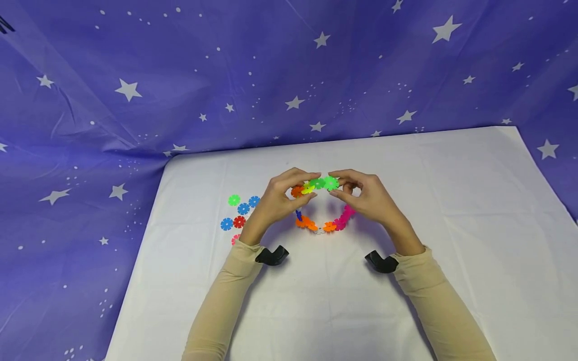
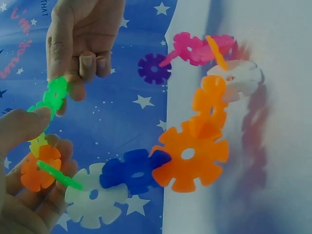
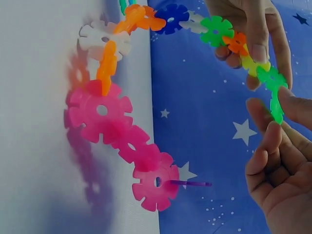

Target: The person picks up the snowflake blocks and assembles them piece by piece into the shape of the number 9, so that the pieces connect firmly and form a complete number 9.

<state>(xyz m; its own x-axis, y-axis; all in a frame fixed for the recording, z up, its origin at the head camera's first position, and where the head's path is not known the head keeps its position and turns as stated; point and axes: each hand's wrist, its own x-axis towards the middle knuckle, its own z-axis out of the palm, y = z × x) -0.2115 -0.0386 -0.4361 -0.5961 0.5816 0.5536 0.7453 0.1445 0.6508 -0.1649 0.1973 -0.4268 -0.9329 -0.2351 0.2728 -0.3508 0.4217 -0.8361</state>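
Note:
A curved chain of interlocked plastic snowflake discs hangs between my hands, in pink, orange, clear, blue, yellow and green. My left hand pinches it near the yellow disc, thumb below and fingers above. At the chain's green end, my right hand pinches a light green disc between thumb and fingertips. A purple disc forms the other end, slotted into a pink disc and apart from the green end. Large orange discs make up part of the lower curve.
Several loose discs lie on the white-covered table left of my left forearm, among them a red disc and a green disc. A blue star-printed curtain stands behind the table. Black curved pieces stick out at both cuffs.

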